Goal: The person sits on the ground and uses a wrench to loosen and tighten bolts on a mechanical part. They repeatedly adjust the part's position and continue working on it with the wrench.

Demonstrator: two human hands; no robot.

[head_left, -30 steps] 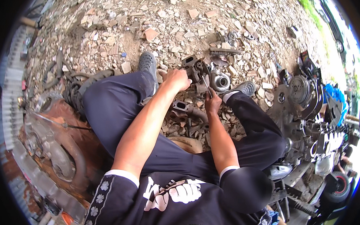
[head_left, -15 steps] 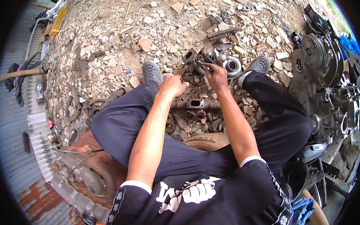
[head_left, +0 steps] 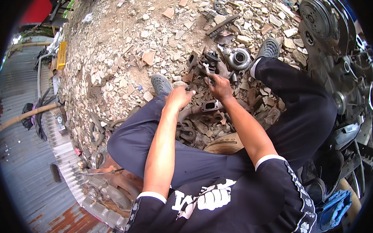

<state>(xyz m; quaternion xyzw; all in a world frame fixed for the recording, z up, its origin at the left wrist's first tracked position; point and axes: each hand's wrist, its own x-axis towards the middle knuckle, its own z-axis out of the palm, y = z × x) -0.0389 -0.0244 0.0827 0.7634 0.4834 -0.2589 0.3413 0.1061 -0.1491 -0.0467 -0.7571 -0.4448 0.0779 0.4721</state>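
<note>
My right hand (head_left: 220,87) grips an open-end wrench (head_left: 206,67), whose pale jaw points away from me. The wrench head is over a dark metal turbo part with a square flange (head_left: 192,60) on its left. My left hand (head_left: 178,97) is closed, low over the stones between my legs. A small pale spot shows at its fingertips, too small to make out. Right of the wrench, a silver snail-shaped turbo housing (head_left: 241,58) lies by my right shoe. Nearer to me lies a rusty exhaust manifold (head_left: 211,105) with a rectangular port.
Broken stone and tile cover the ground. A grooved metal bar (head_left: 222,25) lies beyond the turbo parts. Piled drums and engine parts (head_left: 317,16) crowd the right side. On the left are corrugated metal sheets (head_left: 24,164) and a yellow bar (head_left: 61,55). A rounded brown object (head_left: 224,144) is between my thighs.
The view has shifted, so the scene sits differently in it. My right hand has drawn back a little from the dark turbo part, and the wrench head now shows clearly. My left hand stays closed.
</note>
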